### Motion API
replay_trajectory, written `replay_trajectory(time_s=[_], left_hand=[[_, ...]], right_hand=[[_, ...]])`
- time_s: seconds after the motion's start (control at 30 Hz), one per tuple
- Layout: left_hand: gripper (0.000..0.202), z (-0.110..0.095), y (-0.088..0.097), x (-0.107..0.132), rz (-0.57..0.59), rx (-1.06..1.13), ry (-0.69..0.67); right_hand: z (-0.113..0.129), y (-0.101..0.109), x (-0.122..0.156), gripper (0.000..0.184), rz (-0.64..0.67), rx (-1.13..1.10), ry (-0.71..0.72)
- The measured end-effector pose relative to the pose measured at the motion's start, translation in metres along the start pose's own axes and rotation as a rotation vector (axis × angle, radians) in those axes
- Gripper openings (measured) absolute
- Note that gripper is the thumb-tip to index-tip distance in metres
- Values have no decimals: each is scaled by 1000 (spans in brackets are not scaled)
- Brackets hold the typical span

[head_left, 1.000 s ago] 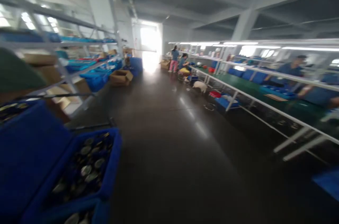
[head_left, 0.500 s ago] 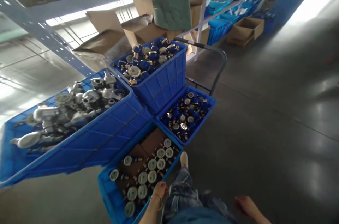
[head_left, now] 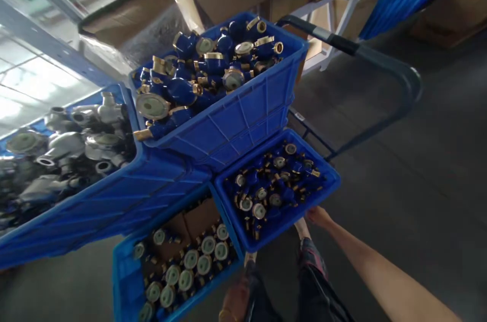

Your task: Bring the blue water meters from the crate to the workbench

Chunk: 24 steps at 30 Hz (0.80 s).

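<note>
Low in the head view, the right hand (head_left: 317, 216) reaches forward to the near rim of a small blue crate (head_left: 283, 228), its fingers touching the crate's lower right edge; whether the grip is clamped on the rim or only resting against it cannot be told. That crate holds blue and brass water meters (head_left: 272, 185) lying loose. Left of and nearer than that hand, the left hand (head_left: 234, 301) sits at the bottom edge of the picture, just beside the near corner of a second blue crate (head_left: 125, 271); its fingers are blurred, so its grip cannot be told. This crate carries meters with pale round faces (head_left: 190, 261) over brown cardboard.

Beyond both hands, a taller blue crate (head_left: 243, 119) of larger blue meters stands above the small ones. Far left of the hands, a big tilted blue crate (head_left: 102, 200) holds grey metal housings (head_left: 72, 139).

Beyond the right hand, a dark curved cart handle (head_left: 388, 66) arcs over the floor. Right of that hand, bare dark floor (head_left: 418, 170) spreads wide. The person's legs (head_left: 312, 281) lie between the hands.
</note>
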<state>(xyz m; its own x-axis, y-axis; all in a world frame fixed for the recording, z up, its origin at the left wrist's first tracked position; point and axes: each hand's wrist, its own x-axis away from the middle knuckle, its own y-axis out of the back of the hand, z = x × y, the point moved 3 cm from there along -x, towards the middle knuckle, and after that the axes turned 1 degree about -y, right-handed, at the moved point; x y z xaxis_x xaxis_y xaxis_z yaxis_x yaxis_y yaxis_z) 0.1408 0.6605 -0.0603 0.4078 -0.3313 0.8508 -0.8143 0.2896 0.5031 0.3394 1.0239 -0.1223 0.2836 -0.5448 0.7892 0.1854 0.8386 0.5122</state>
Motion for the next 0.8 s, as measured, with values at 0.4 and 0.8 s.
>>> replay_trajectory(time_s=[0.4, 0.8], left_hand=[[79, -327, -14, -162, -119, -93, -27], [61, -343, -25, -187, -140, -183, -55]], right_hand=[[68, 98, -181, 73, -20, 522, 239], [45, 88, -198, 71, 33, 509, 213]])
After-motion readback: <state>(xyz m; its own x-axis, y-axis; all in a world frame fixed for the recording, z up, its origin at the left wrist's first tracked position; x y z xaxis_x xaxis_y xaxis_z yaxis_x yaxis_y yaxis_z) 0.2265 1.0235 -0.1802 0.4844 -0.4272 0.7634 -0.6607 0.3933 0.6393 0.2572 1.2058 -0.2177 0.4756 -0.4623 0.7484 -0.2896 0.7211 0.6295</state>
